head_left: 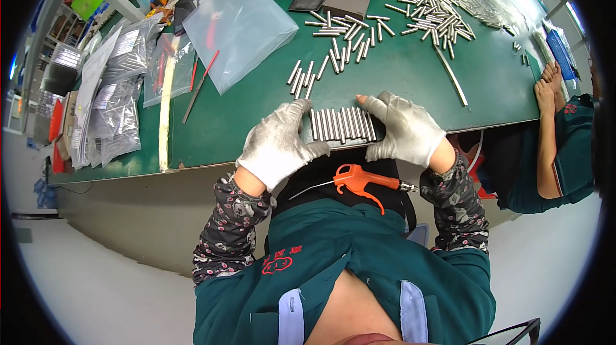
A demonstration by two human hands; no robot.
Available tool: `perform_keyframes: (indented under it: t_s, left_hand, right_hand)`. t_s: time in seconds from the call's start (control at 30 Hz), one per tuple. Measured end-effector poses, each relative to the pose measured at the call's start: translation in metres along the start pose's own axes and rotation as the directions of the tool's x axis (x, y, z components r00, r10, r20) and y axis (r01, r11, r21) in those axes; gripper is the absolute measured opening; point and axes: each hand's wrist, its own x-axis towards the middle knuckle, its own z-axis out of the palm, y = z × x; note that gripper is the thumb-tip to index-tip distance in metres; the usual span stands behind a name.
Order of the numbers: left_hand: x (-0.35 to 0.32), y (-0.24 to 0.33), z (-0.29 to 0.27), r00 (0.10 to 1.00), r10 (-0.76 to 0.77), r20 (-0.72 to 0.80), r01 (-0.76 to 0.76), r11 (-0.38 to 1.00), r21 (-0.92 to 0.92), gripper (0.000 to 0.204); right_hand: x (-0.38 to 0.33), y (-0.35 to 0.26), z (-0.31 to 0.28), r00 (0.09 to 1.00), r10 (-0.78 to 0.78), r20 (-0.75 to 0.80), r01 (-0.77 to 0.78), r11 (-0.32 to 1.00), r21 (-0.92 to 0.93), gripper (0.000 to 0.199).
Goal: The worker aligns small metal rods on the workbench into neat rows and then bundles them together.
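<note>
Both gloved hands — left hand [279, 143], right hand [405, 128] — press inward against a row of metal rods [340, 124], squaring them at the table [410, 82] edge.

Both the left hand [279, 143] and the right hand [405, 128] are covered by grey-white knitted cloth gloves, matt and soiled. The row of rods [341, 124] between them is made of bright, smooth metal. The table [398, 75] is surfaced with matt green matting. The air blow gun [360, 181] is moulded in glossy orange plastic. The bag [239, 27] is formed of clear, shiny plastic film.
</note>
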Motion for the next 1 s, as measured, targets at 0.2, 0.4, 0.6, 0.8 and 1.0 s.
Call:
perform_keyframes:
  t_s: [0.2,0.4,0.6,0.8,1.0]
  left_hand:
    - [0.004,0.005,-0.002,0.994,0.076,0.078,-0.089,0.980,0.179,0.058]
    - [0.011,-0.009,-0.010,0.992,0.120,-0.045,-0.120,0.993,-0.005,0.057]
    - [0.049,0.008,-0.014,0.972,-0.230,-0.054,0.236,0.924,0.302,0.062]
    - [0.061,-0.001,-0.004,0.956,-0.288,-0.057,0.292,0.905,0.309,0.044]
    - [0.053,-0.014,-0.008,0.978,-0.200,-0.063,0.209,0.942,0.262,0.039]
  right_hand:
    - [0.005,-0.001,0.005,0.998,0.033,0.058,-0.027,0.995,-0.097,0.076]
    - [0.004,0.009,0.002,0.993,-0.086,-0.083,0.089,0.995,0.043,0.052]
    - [0.051,0.000,-0.001,0.967,-0.145,-0.208,0.124,0.986,-0.110,0.026]
    - [0.102,-0.003,0.016,0.971,-0.209,-0.118,0.160,0.931,-0.329,0.015]
    - [0.109,-0.010,0.007,0.953,-0.302,-0.019,0.274,0.887,-0.372,0.013]
